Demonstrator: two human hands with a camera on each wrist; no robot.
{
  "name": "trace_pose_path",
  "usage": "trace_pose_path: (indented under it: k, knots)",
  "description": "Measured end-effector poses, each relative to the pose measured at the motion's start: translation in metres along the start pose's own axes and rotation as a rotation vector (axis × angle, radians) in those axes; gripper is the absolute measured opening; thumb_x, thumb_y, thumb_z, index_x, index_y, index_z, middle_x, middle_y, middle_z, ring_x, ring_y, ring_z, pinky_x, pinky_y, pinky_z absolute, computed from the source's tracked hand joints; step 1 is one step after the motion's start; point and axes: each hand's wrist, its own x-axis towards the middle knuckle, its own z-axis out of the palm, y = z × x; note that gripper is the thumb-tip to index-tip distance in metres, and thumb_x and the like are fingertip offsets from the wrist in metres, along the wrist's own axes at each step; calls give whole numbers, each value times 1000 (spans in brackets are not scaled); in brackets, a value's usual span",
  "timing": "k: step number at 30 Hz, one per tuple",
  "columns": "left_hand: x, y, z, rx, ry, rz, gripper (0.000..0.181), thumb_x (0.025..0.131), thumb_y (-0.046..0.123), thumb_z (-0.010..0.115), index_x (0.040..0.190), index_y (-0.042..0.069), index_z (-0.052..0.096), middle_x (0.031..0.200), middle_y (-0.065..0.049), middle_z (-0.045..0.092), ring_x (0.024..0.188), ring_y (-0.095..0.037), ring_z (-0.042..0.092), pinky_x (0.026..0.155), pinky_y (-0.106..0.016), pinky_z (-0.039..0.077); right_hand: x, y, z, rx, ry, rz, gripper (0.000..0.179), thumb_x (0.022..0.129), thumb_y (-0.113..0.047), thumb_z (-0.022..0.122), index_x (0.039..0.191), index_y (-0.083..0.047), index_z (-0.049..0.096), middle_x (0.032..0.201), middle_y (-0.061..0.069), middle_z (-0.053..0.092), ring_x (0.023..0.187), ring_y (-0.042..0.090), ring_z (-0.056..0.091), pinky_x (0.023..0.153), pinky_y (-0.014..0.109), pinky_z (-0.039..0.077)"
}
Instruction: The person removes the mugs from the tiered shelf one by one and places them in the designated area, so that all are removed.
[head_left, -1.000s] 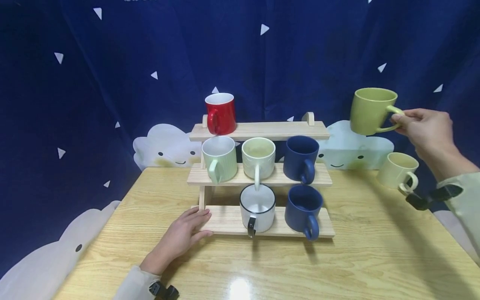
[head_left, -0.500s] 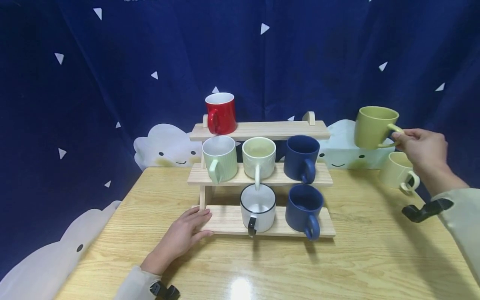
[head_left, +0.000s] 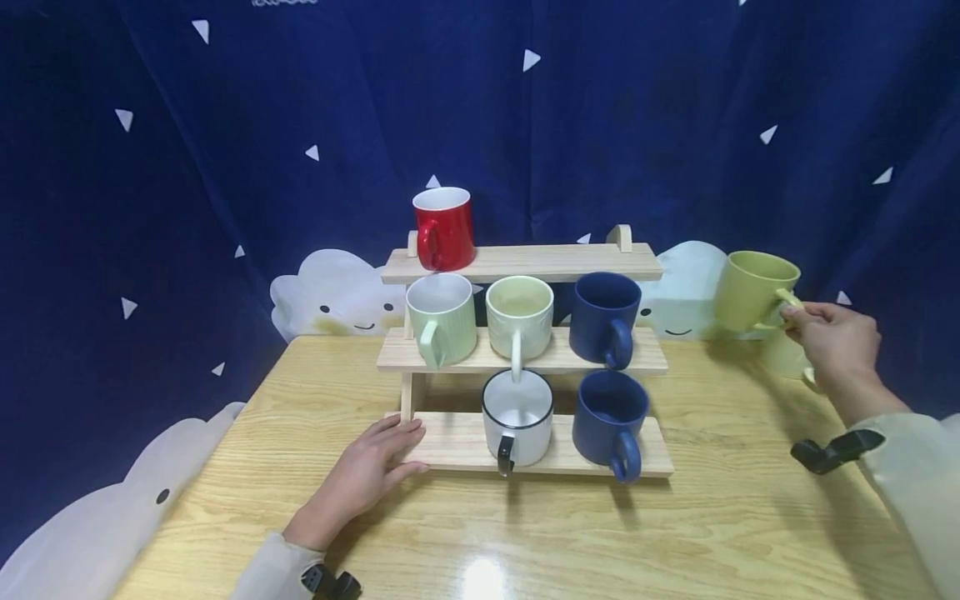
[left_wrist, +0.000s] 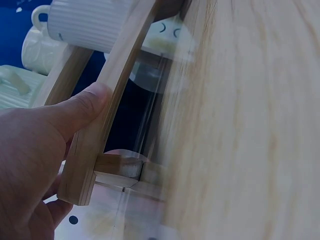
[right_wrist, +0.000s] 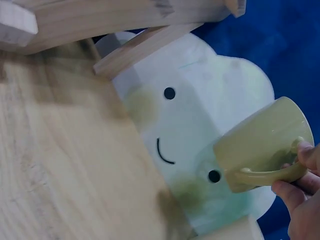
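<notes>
In the head view my right hand [head_left: 836,337] pinches the handle of an olive-green mug [head_left: 756,290], held upright in the air right of the rack. The right wrist view shows thumb and fingers around the handle of this mug [right_wrist: 267,142]. My left hand [head_left: 367,467] grips the left end of the wooden rack's bottom shelf [head_left: 450,437], thumb on one face and fingers behind, as the left wrist view shows. A pale yellow mug [head_left: 783,357] stands on the table, partly hidden behind the olive-green mug and my right hand.
The three-tier rack bears a red mug [head_left: 444,229] on top. Its middle tier holds a light green mug [head_left: 442,321], a cream mug [head_left: 520,317] and a navy mug [head_left: 604,317]. A white black-rimmed mug [head_left: 517,421] and another navy mug [head_left: 609,425] stand below. A blue curtain [head_left: 480,100] hangs behind.
My right hand has lowered the olive-green mug from above the top shelf's level to in front of the cloud cutout, overlapping the pale yellow mug. The left hand stays on the rack.
</notes>
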Motion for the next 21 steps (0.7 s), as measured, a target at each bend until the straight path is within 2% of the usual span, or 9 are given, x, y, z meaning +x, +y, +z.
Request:
trace_pose_path:
  k: [2, 6, 10, 12, 14, 18, 21]
  knots:
    - [0, 0, 0, 1, 1, 2, 55, 82, 43, 75, 126, 10, 67, 132, -5, 62, 125, -35, 52, 106, -50, 42, 0, 6, 0, 45, 7, 15, 7, 93, -29, 69, 87, -30, 64, 63, -29, 62, 60, -10, 61, 57, 3, 46]
    - [0, 0, -1, -5, 8, 0, 55, 82, 43, 75, 125, 9, 67, 131, -5, 62, 125, -35, 53, 105, -50, 42, -2, 15, 1, 69, 7, 6, 10, 93, -28, 69, 85, -31, 64, 65, -28, 63, 61, -10, 61, 56, 4, 46]
    - [0, 0, 0, -1, 18, 2, 54, 82, 42, 76, 124, 9, 68, 131, -5, 63, 124, -35, 53, 105, -50, 43, -4, 24, 1, 16, 3, 6, 9, 93, -32, 67, 86, -31, 62, 65, -31, 62, 62, -12, 60, 52, 7, 45]
    - [0, -1, 1, -2, 20, 3, 54, 82, 42, 76, 125, 9, 68, 131, -5, 63, 124, -35, 53, 104, -50, 43, -6, 30, 1, -30, 5, 6, 8, 94, -33, 66, 91, -27, 63, 64, -32, 60, 61, -13, 59, 51, 8, 44]
    - [0, -1, 1, -3, 16, 2, 54, 82, 42, 76, 125, 10, 67, 131, -5, 63, 124, -35, 53, 104, -50, 43, -8, 36, 1, -94, 15, 4, 15, 95, -34, 65, 98, -20, 63, 63, -35, 58, 60, -14, 58, 51, 7, 43]
    - [-1, -1, 1, -10, 2, -10, 54, 83, 42, 75, 126, 11, 67, 132, -4, 62, 125, -35, 52, 106, -49, 42, -11, 48, 2, -180, 26, 1, 46, 96, -36, 62, 121, 3, 63, 60, -39, 53, 58, -16, 55, 51, 7, 43]
    - [-1, 0, 1, -10, 0, -14, 55, 83, 43, 75, 126, 11, 67, 132, -4, 62, 125, -34, 52, 106, -49, 43, -13, 55, 3, -250, 39, -5, 60, 97, -38, 59, 131, 11, 54, 59, -41, 49, 57, -18, 51, 51, 10, 42]
